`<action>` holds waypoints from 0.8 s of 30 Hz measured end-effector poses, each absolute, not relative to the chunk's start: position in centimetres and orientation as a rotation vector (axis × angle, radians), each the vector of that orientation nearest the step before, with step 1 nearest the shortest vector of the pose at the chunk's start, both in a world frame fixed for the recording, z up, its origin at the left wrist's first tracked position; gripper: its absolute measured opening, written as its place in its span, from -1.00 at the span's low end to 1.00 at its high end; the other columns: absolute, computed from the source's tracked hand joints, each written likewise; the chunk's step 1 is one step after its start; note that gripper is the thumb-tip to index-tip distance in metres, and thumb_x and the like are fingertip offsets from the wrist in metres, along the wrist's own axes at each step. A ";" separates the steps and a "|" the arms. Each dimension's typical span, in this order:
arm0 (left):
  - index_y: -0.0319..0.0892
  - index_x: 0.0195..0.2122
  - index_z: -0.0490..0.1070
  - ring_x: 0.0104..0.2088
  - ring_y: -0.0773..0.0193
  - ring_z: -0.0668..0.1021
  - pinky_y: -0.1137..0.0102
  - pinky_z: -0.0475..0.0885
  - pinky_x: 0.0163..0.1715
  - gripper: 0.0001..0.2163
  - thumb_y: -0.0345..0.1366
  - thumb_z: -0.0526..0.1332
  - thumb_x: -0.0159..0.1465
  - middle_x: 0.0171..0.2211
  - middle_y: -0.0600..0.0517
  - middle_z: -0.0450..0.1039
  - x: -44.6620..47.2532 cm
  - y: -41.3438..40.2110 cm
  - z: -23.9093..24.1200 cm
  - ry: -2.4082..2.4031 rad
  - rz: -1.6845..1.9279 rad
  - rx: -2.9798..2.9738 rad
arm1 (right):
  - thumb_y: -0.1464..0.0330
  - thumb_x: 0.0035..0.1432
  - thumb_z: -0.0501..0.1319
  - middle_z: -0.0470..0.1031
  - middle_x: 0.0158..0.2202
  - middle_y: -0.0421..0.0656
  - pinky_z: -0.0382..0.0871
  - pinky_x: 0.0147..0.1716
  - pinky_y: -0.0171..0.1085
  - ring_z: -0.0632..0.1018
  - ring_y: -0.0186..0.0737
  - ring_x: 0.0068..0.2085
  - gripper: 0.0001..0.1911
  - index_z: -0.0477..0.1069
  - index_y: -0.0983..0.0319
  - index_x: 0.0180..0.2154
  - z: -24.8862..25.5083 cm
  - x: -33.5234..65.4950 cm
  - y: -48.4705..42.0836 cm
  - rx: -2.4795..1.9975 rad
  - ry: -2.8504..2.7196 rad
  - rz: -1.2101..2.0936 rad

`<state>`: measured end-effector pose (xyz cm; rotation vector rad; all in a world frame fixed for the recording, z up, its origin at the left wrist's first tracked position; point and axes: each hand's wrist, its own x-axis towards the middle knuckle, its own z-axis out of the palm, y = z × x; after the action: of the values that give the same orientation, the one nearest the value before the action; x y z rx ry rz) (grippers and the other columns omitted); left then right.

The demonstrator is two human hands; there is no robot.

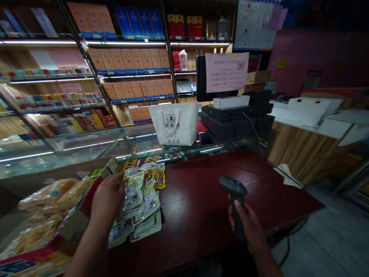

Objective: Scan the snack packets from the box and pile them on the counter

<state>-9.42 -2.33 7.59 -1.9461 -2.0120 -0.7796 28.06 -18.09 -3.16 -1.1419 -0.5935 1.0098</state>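
My right hand is wrapped round the handle of a dark grey barcode scanner, held above the brown tabletop with its head pointing left. At the left, my left hand has its fingers curled at the edge of a clear-fronted snack packet, which lies on top of a loose pile. Its fingertips are partly hidden, but they appear closed on that packet's edge. Yellow-edged packets of brown food lie at the back of the pile. Just left of this hand stands an open cardboard box holding plastic-wrapped bread.
A white paper-like bag stands on the glass counter behind the table. Right of it are a monitor with a pink sign and a black cash drawer. Shelves of boxed goods line the back.
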 end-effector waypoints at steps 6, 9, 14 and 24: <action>-0.24 -0.06 0.57 0.01 -0.11 0.59 0.20 0.44 0.00 -0.63 -0.27 0.01 0.32 -0.03 -0.28 0.59 -9.1 -1.8 7.5 -2.227 -0.534 -1.953 | -0.08 0.01 0.40 0.47 -0.51 -0.25 0.21 -0.71 -0.43 0.33 -0.41 -0.65 -0.39 0.53 0.25 -0.09 -3.1 27.9 -18.7 -1.159 -0.527 1.033; -0.25 -0.12 0.58 -0.09 -0.13 0.63 0.23 0.46 -0.16 -0.63 -0.24 0.00 0.33 -0.15 -0.32 0.62 -9.7 -0.9 7.3 -2.371 -0.345 -1.949 | -0.08 0.00 0.41 0.48 -0.49 -0.24 0.22 -0.70 -0.41 0.34 -0.39 -0.64 -0.38 0.54 0.24 -0.07 -3.4 28.1 -18.7 -1.162 -0.523 1.042; -0.19 -0.23 0.55 -0.18 -0.09 0.65 0.29 0.44 -0.28 -0.69 -0.16 0.05 0.29 -0.23 -0.27 0.64 -10.5 -0.5 7.0 -2.394 -0.277 -1.898 | -0.09 0.01 0.40 0.48 -0.49 -0.24 0.23 -0.69 -0.39 0.34 -0.38 -0.64 -0.40 0.55 0.23 -0.09 -3.3 28.3 -18.7 -1.173 -0.539 1.056; -0.10 -0.12 0.60 -0.07 -0.12 0.62 0.07 0.49 0.01 -0.71 -0.13 0.21 0.21 -0.08 -0.19 0.62 -4.5 -3.1 6.8 -2.042 -1.364 -2.119 | -0.18 0.10 0.27 0.39 -0.64 -0.28 0.20 -0.68 -0.40 0.33 -0.38 -0.66 -0.42 0.47 0.23 -0.29 -3.8 28.2 -17.8 -1.202 -0.654 1.064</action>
<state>-4.55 -3.14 6.78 -2.1187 -2.0419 -1.3642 28.19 -17.83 -3.82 -1.2018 -0.6538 1.0636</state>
